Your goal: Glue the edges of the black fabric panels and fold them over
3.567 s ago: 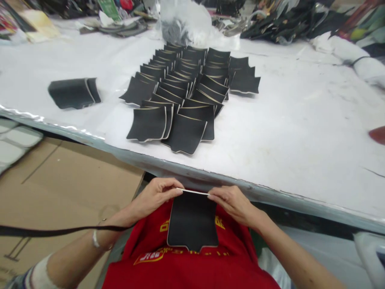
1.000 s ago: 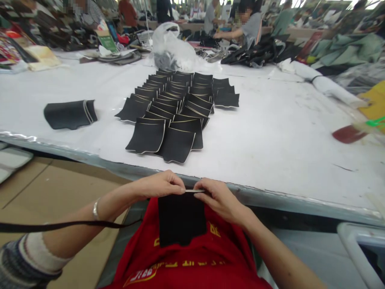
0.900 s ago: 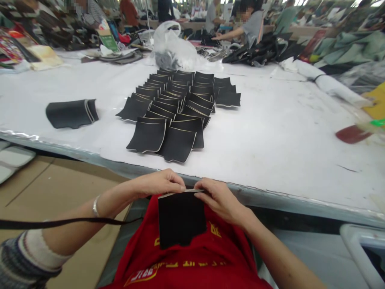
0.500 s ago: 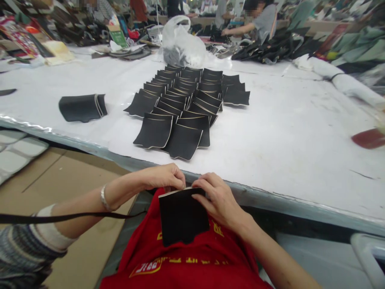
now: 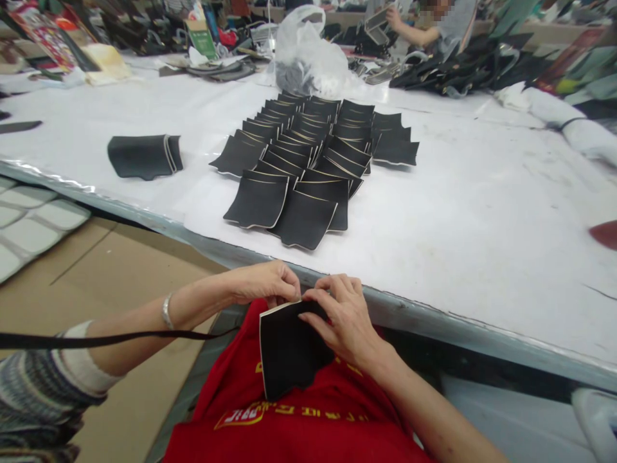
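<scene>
A black leather-like panel (image 5: pixel 289 354) with a pale edge hangs over my red apron, below the table's front edge. My right hand (image 5: pixel 340 308) grips its upper right part, thumb on the near face and fingers behind. At the middle of its top edge my left hand (image 5: pixel 274 283) is closed in a pinch; whatever lies between the fingertips is hidden. On the table just ahead, many similar black panels (image 5: pixel 308 218) lie in overlapping rows. Another black piece, folded or curled over (image 5: pixel 142 156), rests to their left.
A white-covered table (image 5: pixel 482 225) spans the view. Behind the panels stands a clear plastic bag (image 5: pixel 313 58). Black goods with straps (image 5: pixel 463 67) lie at the back right, near a co-worker's arm (image 5: pixel 414 32). A dark strap (image 5: pixel 120 337) crosses my left forearm.
The view has shifted, so the table things sit slightly right and higher. The held panel has tilted and bends more at its right side. The co-worker's hand has risen with a grey frame-like object.
</scene>
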Tool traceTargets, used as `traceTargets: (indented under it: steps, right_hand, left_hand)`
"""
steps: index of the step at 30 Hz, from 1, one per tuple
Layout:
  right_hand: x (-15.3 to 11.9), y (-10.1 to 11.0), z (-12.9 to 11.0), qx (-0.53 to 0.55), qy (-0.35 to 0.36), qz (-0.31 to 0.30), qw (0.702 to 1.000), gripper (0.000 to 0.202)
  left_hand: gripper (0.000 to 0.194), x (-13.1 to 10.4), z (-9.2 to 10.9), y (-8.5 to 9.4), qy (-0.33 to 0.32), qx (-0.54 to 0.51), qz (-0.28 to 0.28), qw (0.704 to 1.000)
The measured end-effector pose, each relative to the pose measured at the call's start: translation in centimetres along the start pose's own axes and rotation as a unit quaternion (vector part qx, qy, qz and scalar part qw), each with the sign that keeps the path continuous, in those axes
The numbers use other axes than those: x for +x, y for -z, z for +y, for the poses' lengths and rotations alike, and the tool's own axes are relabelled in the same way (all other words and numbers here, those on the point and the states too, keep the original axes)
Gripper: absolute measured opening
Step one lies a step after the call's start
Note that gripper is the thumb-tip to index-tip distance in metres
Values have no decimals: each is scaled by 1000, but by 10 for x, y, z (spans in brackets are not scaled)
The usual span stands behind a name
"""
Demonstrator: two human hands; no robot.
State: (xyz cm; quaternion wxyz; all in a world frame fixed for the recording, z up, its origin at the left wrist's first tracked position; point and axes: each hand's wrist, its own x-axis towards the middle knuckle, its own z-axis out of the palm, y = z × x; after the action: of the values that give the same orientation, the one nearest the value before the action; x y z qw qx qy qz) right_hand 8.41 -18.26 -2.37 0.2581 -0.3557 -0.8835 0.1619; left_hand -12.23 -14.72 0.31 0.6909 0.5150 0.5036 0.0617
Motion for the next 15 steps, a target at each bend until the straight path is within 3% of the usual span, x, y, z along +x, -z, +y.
traceTargets:
  steps: [6,15]
  right_hand:
    - [4,-4,4,31,19,-13,999,9]
    - [-4,11,-6,42,61,-110,991,14]
  left_hand:
    - [11,2,-7,-2,-40,48,2,998]
    - [16,9,-23,4,-53,199,59,977]
